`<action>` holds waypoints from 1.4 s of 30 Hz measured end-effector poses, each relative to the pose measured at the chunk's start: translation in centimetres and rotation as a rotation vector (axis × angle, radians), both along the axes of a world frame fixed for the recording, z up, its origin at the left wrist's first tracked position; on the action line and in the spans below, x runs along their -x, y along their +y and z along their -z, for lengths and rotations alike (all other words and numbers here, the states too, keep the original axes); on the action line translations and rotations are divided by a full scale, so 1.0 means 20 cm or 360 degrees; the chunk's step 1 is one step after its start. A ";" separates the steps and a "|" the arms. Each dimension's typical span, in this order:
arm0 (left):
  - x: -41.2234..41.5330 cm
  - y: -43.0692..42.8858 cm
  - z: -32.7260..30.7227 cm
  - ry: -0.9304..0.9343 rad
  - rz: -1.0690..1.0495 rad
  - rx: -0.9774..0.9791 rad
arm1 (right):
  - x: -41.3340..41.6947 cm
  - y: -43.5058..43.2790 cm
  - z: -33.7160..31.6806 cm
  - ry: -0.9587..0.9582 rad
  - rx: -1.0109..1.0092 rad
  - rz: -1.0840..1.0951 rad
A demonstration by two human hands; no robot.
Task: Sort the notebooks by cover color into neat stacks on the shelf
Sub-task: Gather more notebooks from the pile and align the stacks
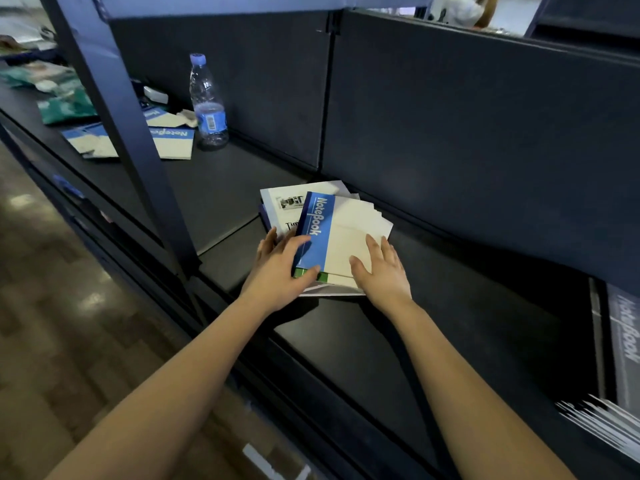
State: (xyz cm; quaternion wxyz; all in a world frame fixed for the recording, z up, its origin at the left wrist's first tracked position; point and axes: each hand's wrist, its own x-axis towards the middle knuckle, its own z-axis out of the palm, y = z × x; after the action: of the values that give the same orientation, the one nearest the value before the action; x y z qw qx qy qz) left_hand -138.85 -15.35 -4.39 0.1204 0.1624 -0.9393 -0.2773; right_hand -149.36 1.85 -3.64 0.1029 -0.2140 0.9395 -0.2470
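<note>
A loose pile of notebooks lies in the middle of the dark shelf (450, 306). On top is a blue-and-white notebook (332, 230) marked "NoteBook", with a green-edged notebook (322, 276) peeking out beneath it. A white booklet (280, 202) lies under them at the left. My left hand (280, 268) grips the near left corner of the blue notebook, thumb on its cover. My right hand (381, 268) rests flat on the white part of the same cover, fingers straight.
More blue-and-white notebooks (173, 140) lie at the far left of the shelf beside a plastic water bottle (207, 105). A blue upright post (131, 140) stands left of the pile. Grey notebooks (623, 341) are stacked at the right edge. Green packets (65, 105) lie further left.
</note>
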 end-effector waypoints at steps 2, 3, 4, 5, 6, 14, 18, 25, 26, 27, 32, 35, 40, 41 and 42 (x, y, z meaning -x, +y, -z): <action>0.00 0.00 0.00 0.0016 0.0005 0.0009 | 0.00 0.01 0.00 -0.0015 0.0044 0.0006; 0.00 0.00 0.00 0.0026 0.0004 0.0015 | 0.01 0.01 -0.01 -0.0027 0.0096 0.0009; 0.00 0.01 0.00 0.0039 0.0006 0.0022 | 0.01 0.01 -0.01 -0.0033 0.0166 0.0008; -0.01 0.01 0.00 0.0053 0.0016 0.0033 | 0.01 0.02 0.00 -0.0039 0.0249 0.0003; -0.01 0.01 0.00 0.0065 0.0036 0.0058 | 0.01 0.03 -0.01 -0.0055 0.0337 0.0001; -0.01 0.02 -0.02 0.0109 0.0116 -0.0010 | -0.05 0.09 -0.11 -0.0242 0.0716 -0.0018; 0.01 0.14 -0.09 0.0345 0.0084 -0.0266 | -0.09 0.15 -0.08 -0.0203 0.0983 -0.0044; 0.09 0.38 -0.21 0.0766 -0.0055 -0.0785 | -0.09 0.35 -0.20 -0.0146 0.1202 0.0093; 0.10 0.41 -0.22 0.0779 -0.0072 -0.0791 | -0.09 0.39 -0.22 -0.0134 0.1203 0.0109; 0.12 0.44 -0.22 0.0789 -0.0060 -0.0767 | -0.09 0.44 -0.23 -0.0109 0.1209 0.0119; 0.21 0.64 -0.22 0.0779 0.0120 -0.0696 | -0.09 0.67 -0.29 0.0019 0.1263 0.0270; 0.26 0.83 -0.26 0.0736 0.0211 -0.0786 | -0.08 0.86 -0.34 0.0102 0.1288 0.0444; 0.35 1.21 -0.37 0.0820 0.0401 -0.0886 | -0.10 1.25 -0.36 0.0272 0.1332 0.0772; 0.36 1.29 -0.39 0.0805 0.0475 -0.0910 | -0.11 1.33 -0.37 0.0284 0.1323 0.0849; 0.37 1.38 -0.40 0.0797 0.0563 -0.0931 | -0.12 1.42 -0.37 0.0289 0.1313 0.0926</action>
State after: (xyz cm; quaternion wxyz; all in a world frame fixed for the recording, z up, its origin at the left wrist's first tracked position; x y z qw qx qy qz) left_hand -146.20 12.25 3.60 0.2442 -0.0465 -0.7762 -0.5794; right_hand -146.96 30.22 3.81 -0.1451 0.0129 0.7895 -0.5962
